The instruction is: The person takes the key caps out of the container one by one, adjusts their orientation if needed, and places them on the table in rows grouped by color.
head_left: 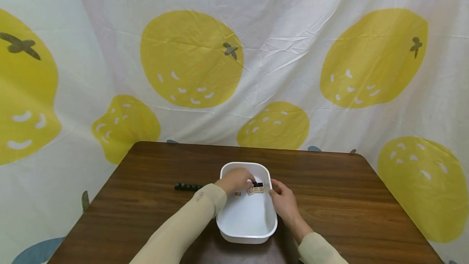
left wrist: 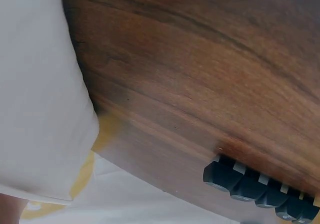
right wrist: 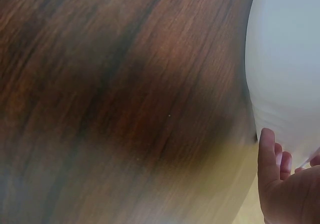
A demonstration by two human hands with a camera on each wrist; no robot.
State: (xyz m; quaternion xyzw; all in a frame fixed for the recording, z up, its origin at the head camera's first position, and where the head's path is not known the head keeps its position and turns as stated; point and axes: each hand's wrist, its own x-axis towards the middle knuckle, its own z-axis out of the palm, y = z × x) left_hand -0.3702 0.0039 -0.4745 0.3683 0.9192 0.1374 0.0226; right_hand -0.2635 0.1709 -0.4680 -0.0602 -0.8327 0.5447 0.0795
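Sitting inside the white tub [head_left: 249, 219], small beige blocks [head_left: 255, 190] beside a black piece [head_left: 259, 184]! Left hand [head_left: 236, 178] reaches in, fingers curled; pinching, I can't tell. Right hand [head_left: 285, 203] pinches the tub's side. Brown table [head_left: 340, 199] beneath, black row [head_left: 187, 187] left, lemon cloth [head_left: 278, 84] behind.

Inside tub [head_left: 249, 224]: block [head_left: 259, 184] just right of left fingers [head_left: 247, 175]; three-tile row [head_left: 255, 190] before them; lone tile [head_left: 238, 194] before, farther left. Left of same fingers, on table [head_left: 329, 199] outside tub: block row [head_left: 187, 186]. Right fingers [head_left: 280, 186] at tub's right rim.
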